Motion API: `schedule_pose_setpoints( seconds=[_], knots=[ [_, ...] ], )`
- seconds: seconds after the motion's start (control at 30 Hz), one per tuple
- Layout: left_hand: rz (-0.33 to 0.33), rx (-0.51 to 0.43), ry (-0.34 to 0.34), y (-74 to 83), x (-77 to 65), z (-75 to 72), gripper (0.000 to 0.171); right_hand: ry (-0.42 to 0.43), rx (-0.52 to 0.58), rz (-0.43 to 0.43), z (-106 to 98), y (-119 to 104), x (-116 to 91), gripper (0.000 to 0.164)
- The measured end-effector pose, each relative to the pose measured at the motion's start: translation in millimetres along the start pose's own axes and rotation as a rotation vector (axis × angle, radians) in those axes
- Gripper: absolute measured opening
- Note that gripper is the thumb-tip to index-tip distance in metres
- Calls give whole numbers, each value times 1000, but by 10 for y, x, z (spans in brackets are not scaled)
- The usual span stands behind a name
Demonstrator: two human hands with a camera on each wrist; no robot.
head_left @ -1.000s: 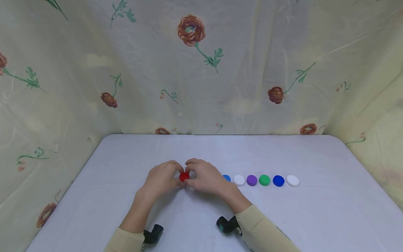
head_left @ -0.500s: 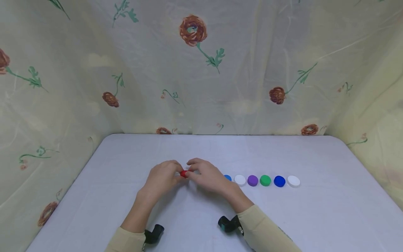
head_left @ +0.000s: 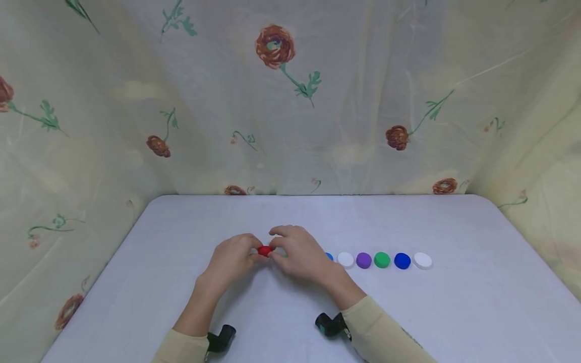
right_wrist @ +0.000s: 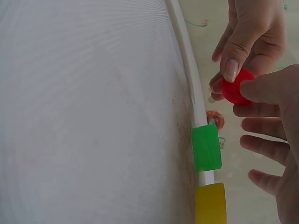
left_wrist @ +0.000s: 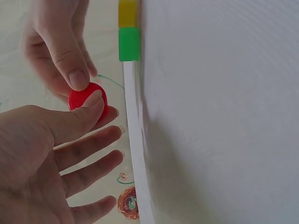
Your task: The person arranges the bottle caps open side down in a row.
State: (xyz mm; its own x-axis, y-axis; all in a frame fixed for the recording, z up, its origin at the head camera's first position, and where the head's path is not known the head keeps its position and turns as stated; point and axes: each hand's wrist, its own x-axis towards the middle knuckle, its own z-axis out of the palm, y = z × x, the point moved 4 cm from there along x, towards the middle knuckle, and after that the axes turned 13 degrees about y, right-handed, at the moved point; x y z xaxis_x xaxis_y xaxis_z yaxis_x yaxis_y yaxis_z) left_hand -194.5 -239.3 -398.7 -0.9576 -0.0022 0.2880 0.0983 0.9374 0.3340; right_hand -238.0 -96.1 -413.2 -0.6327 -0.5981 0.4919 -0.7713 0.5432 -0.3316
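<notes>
Between my two hands is a small round red cap (head_left: 265,250), lifted off the table in the wrist views. My left hand (head_left: 232,258) pinches it from the left with thumb and index finger, the other fingers spread in the left wrist view. From the other side, the thumb and fingertips of my right hand (head_left: 297,253) pinch the same cap (right_wrist: 238,87). A green cap (left_wrist: 129,44) and a yellow cap (left_wrist: 127,13) show on the table in the left wrist view. In the head view the right hand and forearm cover that part of the row.
Right of the right hand runs a row of caps: light blue (head_left: 329,256), partly hidden, then white (head_left: 345,259), purple (head_left: 363,260), green (head_left: 382,260), dark blue (head_left: 402,261) and white (head_left: 422,260). A flowered curtain (head_left: 336,111) hangs behind the white-covered table (head_left: 181,217).
The red cap has come up slightly between the hands, and its tilt has changed. The right hand's fingers have shifted a little; the other caps have stayed in place.
</notes>
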Motion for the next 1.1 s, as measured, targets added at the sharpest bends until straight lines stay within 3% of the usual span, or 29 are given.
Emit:
schedule_pose_setpoints(
  seconds=[0.23, 0.5, 0.67, 0.83, 1.1],
  knots=[
    [3, 2, -5, 3, 5, 8, 17, 2, 13, 10, -28, -20, -3, 15],
    [18, 21, 20, 14, 2, 2, 21, -55, 132, 184, -45, 10, 0, 14],
    [45, 5, 72, 32, 0, -39, 25, -68, 282, 325, -35, 70, 8, 15],
    [78, 13, 92, 48, 11, -56, 27, -64, 419, 380, 1, 151, 1, 15],
    [116, 27, 106, 65, 16, -63, 28, -108, 485, 436, 18, 198, 1, 21]
  ],
)
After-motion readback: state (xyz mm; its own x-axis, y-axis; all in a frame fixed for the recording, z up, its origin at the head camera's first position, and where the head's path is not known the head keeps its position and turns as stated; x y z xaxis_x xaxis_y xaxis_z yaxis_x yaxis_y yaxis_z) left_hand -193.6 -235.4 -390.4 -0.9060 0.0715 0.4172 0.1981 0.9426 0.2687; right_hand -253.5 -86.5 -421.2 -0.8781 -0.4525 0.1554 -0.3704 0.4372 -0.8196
